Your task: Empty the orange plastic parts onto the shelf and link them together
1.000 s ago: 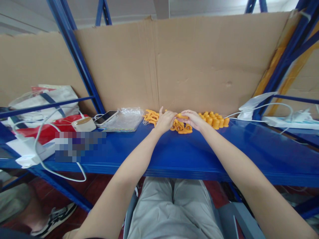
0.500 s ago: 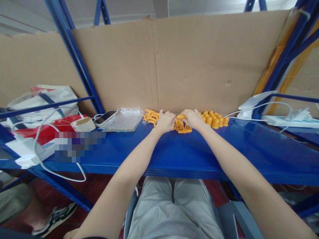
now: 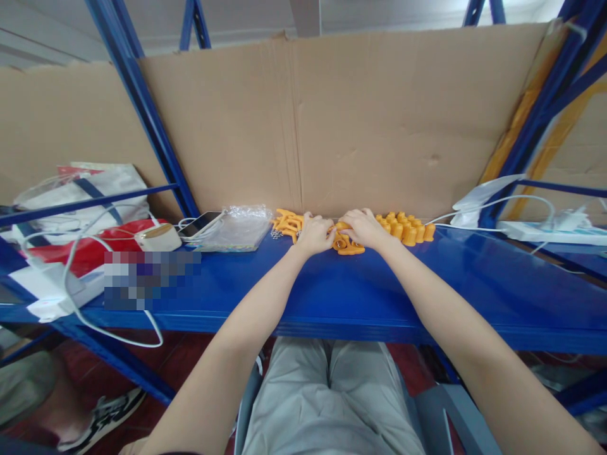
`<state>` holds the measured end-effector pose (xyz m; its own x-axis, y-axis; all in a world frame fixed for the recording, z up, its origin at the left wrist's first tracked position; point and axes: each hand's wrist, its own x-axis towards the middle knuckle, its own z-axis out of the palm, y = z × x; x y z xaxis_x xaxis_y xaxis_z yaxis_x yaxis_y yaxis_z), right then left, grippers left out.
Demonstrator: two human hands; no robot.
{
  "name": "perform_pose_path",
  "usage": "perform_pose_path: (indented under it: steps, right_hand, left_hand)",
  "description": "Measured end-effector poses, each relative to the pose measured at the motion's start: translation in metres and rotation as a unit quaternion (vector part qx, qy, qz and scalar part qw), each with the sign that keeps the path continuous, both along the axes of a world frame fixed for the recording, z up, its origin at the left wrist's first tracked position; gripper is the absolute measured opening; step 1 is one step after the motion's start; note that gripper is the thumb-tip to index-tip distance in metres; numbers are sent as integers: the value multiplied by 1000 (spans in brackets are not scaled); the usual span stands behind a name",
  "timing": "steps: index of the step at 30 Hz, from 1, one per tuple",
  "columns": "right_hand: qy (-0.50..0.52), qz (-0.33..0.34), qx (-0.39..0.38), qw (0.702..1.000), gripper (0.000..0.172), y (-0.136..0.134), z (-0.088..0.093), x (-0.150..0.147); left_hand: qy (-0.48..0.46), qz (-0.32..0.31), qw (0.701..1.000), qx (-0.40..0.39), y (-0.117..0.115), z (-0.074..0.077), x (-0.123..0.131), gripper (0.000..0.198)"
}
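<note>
At the back of the blue shelf, my right hand (image 3: 364, 227) is closed on an orange plastic piece (image 3: 342, 225), its fingers curled over the right end. My left hand (image 3: 315, 234) is closed at the piece's left end, fingertips against it; whether it also pinches something small is hidden. Below them lie more orange curved parts (image 3: 351, 250), with small metal rings or screws showing. To the left of my left hand is a heap of orange handle-like parts (image 3: 287, 221), next to small silver metal bits (image 3: 275, 233). Several orange knob-shaped pieces (image 3: 410, 234) stand upright beyond my right hand.
A clear plastic bag (image 3: 244, 227) and a phone (image 3: 203, 223) lie to the left, near a white adapter (image 3: 158, 237) and cables. A power strip (image 3: 554, 231) lies far right. Cardboard (image 3: 370, 120) walls the back. Another person's shoe (image 3: 107, 420) shows lower left.
The orange piece between my hands has tilted and sunk slightly toward the parts below it. My right hand has shifted a little left; my left hand has barely moved.
</note>
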<state>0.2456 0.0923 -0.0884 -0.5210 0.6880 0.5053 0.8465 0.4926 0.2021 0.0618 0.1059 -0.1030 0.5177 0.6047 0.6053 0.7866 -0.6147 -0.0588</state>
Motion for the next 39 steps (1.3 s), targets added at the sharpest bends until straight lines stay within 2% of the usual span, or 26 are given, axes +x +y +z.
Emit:
perform_pose_path:
  steps: [5, 8, 10, 12, 15, 17, 19, 22, 27, 32, 35, 39]
  right_hand:
    - [-16, -16, 37, 999, 16, 0, 0, -3]
    - [-21, -14, 70, 997, 18, 1, -2, -2]
    - [-24, -12, 85, 996, 20, 1, -3, -2]
    - [-22, -14, 92, 995, 23, 2, -4, -2]
    - [-13, -25, 81, 996, 27, 2, -5, -2]
    - [-5, -32, 69, 997, 28, 3, -6, -2]
    - [1, -32, 61, 998, 28, 4, -6, -1]
    - [8, -16, 50, 999, 25, 7, -7, 4]
    - [5, 38, 29, 999, 33, 10, -8, 11]
    - [-6, 35, 43, 998, 21, 7, -5, 5]
    - [0, 0, 59, 998, 18, 3, 0, 3]
    - [39, -113, 53, 991, 21, -2, 6, 11]
  left_hand:
    - [-40, 14, 998, -37, 2, 0, 5, 29]
    - [-104, 24, 990, -95, 5, 1, 7, 25]
    - [-157, 6, 977, -147, 7, 2, 8, 21]
    - [-216, -32, 950, -221, 8, 2, 8, 20]
    - [-296, -94, 890, -334, 11, 2, 9, 22]
    - [-329, -116, 860, -372, 11, 1, 9, 24]
    - [-346, -121, 847, -385, 11, 1, 9, 24]
    - [-351, -112, 847, -384, 8, 2, 8, 21]
    - [-344, -97, 855, -375, 3, 5, 7, 19]
    - [-350, -91, 858, -364, 4, 4, 9, 23]
    - [-359, -86, 857, -360, 7, 3, 8, 27]
    - [-371, -71, 858, -348, 12, 1, 3, 29]
